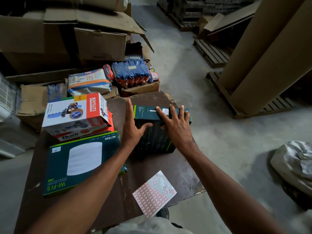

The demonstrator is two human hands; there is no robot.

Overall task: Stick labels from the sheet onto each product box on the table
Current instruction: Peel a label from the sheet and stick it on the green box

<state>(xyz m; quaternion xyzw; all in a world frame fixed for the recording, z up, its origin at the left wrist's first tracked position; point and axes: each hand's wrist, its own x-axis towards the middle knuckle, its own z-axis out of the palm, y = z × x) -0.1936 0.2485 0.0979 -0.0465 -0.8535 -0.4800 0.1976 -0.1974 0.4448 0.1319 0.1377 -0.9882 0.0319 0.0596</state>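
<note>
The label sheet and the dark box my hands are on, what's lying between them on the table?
Nothing: in the head view, only bare brown table separates the label sheet from the dark box. The right forearm crosses above that stretch.

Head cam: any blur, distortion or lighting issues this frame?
Head view: wide-angle bending at the edges, the cardboard column leans inward; dim, soft light, corners darker; slight softness on the left hand and right hand, box text on the dark box unreadable; label sheet and Wi-Fi box reasonably sharp; no strong glare.
</note>
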